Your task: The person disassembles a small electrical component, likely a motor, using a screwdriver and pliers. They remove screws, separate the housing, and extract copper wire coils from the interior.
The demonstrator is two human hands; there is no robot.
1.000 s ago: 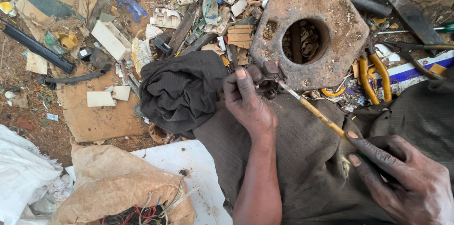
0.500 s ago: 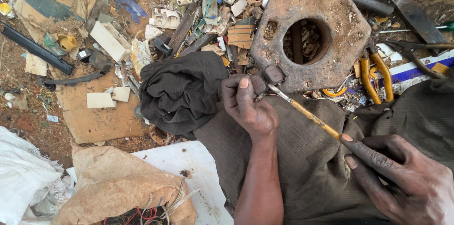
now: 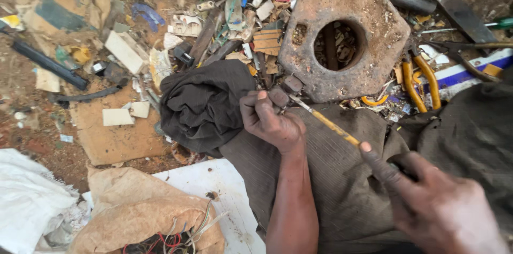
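While left hand (image 3: 270,120) pinches a small part below the rusty hexagonal block (image 3: 344,37), right hand (image 3: 433,206) grips the screwdriver (image 3: 328,124): stiff, light, likely best held by its handle.

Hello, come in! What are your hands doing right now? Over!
Left hand pinches small metal part. Right hand grips screwdriver, tip on part. Rusty block beside it.

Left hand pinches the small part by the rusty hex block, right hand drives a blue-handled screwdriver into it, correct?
Not quite: in the head view the screwdriver has a yellow shaft, not a blue handle. The left hand does pinch the small part by the rusty hex block, and the right hand holds the tool.
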